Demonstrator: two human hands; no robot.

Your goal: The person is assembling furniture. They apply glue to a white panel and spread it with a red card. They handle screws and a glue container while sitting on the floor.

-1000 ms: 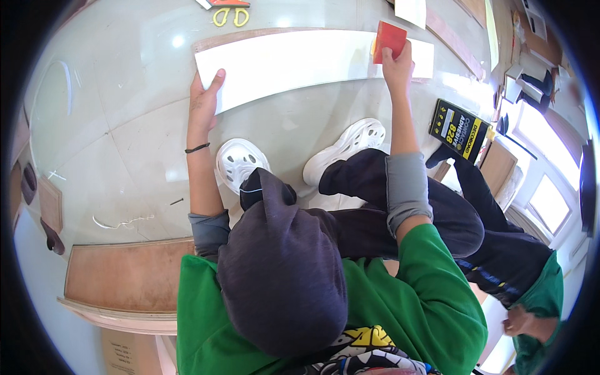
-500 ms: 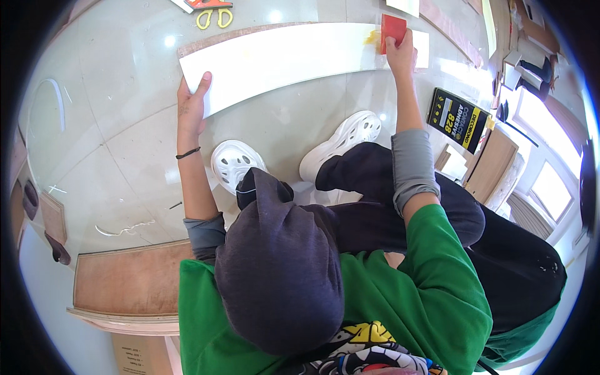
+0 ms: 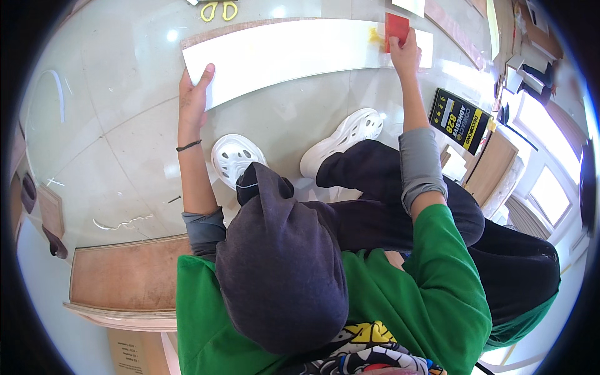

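Note:
A long white panel (image 3: 281, 59) lies across the far part of the view, with a brown board edge showing along its far side. My left hand (image 3: 195, 97) grips the panel's left end, thumb on top and fingers mostly hidden beneath. In my right hand (image 3: 405, 55) is a flat red spreader (image 3: 397, 31), held over the panel near its right end. A yellowish adhesive smear (image 3: 376, 35) shows on the white surface just left of the spreader.
Yellow-handled scissors (image 3: 219, 10) lie beyond the panel. A black and yellow adhesive container (image 3: 461, 120) stands to my right, near a wooden box (image 3: 494, 164). My white shoes (image 3: 237, 159) are on the tiled floor. A curved wooden piece (image 3: 128, 275) lies at lower left.
The picture has shifted a little, so the scissors sit closer to the upper edge. Both hands keep the same grips, and the spreader stays beside the smear.

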